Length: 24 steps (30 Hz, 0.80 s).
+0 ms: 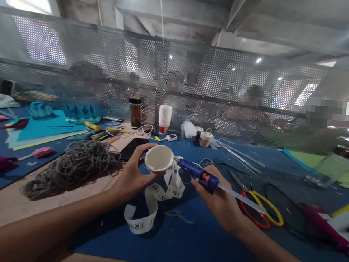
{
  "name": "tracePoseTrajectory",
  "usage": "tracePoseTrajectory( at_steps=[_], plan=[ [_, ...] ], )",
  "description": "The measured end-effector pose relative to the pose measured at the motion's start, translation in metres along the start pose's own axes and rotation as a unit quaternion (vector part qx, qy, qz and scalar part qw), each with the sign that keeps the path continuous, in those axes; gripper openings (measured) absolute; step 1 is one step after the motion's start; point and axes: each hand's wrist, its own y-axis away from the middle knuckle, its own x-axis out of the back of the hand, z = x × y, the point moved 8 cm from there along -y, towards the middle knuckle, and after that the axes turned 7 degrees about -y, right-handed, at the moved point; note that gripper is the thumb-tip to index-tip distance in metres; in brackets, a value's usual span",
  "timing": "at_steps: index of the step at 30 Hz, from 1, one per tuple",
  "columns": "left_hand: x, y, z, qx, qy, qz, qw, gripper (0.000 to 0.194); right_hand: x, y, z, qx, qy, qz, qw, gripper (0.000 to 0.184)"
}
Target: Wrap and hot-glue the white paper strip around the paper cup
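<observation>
My left hand (134, 175) is closed around a white paper cup (159, 159), its open mouth tilted toward me. In my right hand (221, 200) is a blue glue gun (198, 172), with a clear glue stick (242, 199) sticking out of its back. The gun's nozzle is at the cup's right side; whether it touches cannot be made out. A white ribbon with dark printed letters (142, 222) hangs from near the cup and curls onto the blue mat (182, 246). Scissors with red and yellow handles (267, 206) lie just right of my right hand.
Grey yarn (73, 169) is heaped on the left. Behind stand stacked paper cups (165, 118), a dark jar (135, 113) and small wrapped cups (205, 138). A glass jar (332, 167) and a magenta tool (328, 226) are at right. A perforated metal screen (197, 84) closes the back, people beyond.
</observation>
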Motion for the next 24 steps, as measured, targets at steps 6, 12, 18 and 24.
tracePoseTrajectory(
  at_steps=[6,12,18,24],
  plan=[
    [0.0,0.0007,0.0006,0.004,-0.002,-0.007,1.0,0.061,0.0008,0.0003,0.0016,-0.002,-0.001,0.008,1.0,0.014],
    [-0.0021,0.0013,-0.0015,0.011,0.01,-0.018,1.0,0.063,0.0007,0.0003,0.0022,0.001,-0.004,0.01,1.0,0.015],
    [-0.0029,0.0013,0.0013,0.014,0.014,-0.024,1.0,0.062,0.0006,0.0004,0.0038,-0.001,-0.005,0.009,1.0,0.015],
    [-0.0037,0.0024,0.0023,0.013,0.008,-0.03,0.999,0.061,0.0017,0.0008,0.0034,-0.007,-0.004,0.011,1.0,0.014]
  ],
)
